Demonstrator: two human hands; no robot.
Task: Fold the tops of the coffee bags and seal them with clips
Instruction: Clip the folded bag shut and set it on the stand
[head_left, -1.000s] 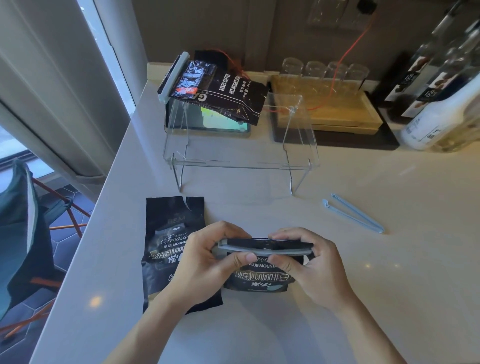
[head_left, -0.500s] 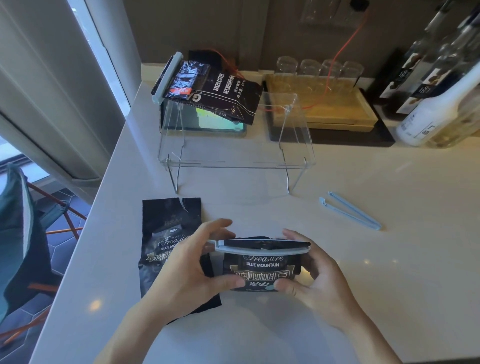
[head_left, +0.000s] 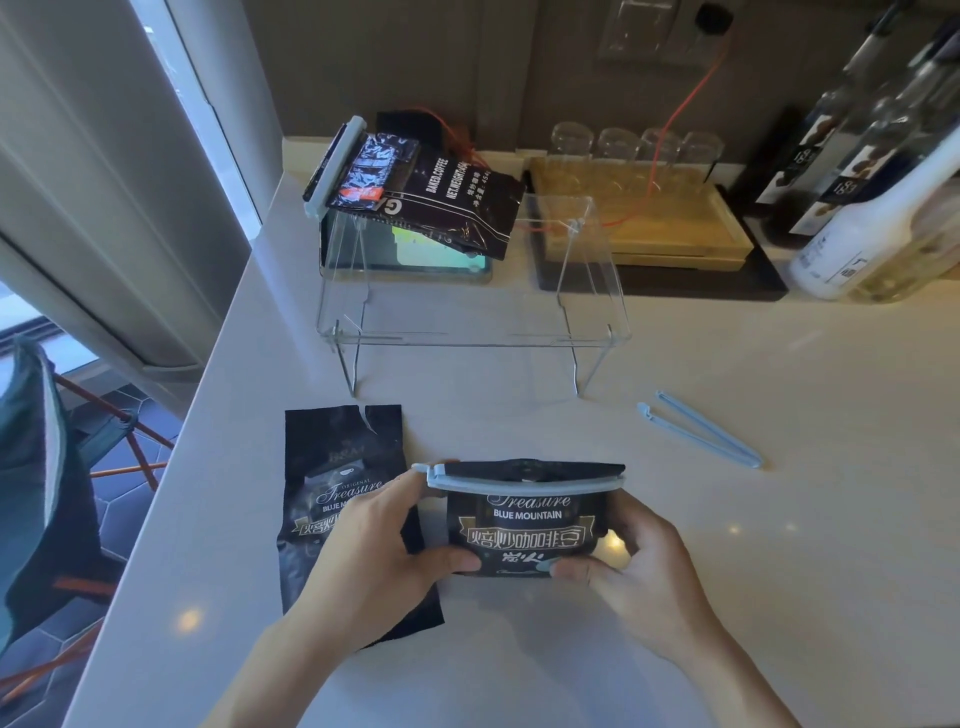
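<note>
Both hands hold one black "Treasure Blue Mountain" coffee bag (head_left: 524, 535) upright just above the pale countertop (head_left: 779, 597), near its front edge. Left hand (head_left: 374, 561): thumb curled under the bag's lower left corner, fingers wrapped behind its left side, reaching up to the hinge end of the clip. Right hand (head_left: 639, 577): thumb pressed along the lower front edge, fingers curled behind the right side. Both hands grasp the bag.

A light blue clip (head_left: 519, 486) runs across the folded top of this bag, closed along its whole width; a strip of black fold shows above it.

Just left, partly under the left wrist, a second bag of the same brand (head_left: 337, 499) lies flat on the countertop, label up, top edge torn and unfolded, no clip on it.

To the right, well apart from the hands, a spare blue clip (head_left: 701, 431) lies on the countertop, its two arms spread in a narrow V.

Further back, a clear acrylic stand (head_left: 467, 332) sits on the countertop. A larger black bag marked "BAKED COFFEE" (head_left: 441, 202) rests tilted on its top left, with a pale clip (head_left: 335, 166) clamped along its left end.

Behind: a wooden tray (head_left: 644, 223) with upturned glasses (head_left: 639, 148), and bottles (head_left: 872, 208) at far right.
</note>
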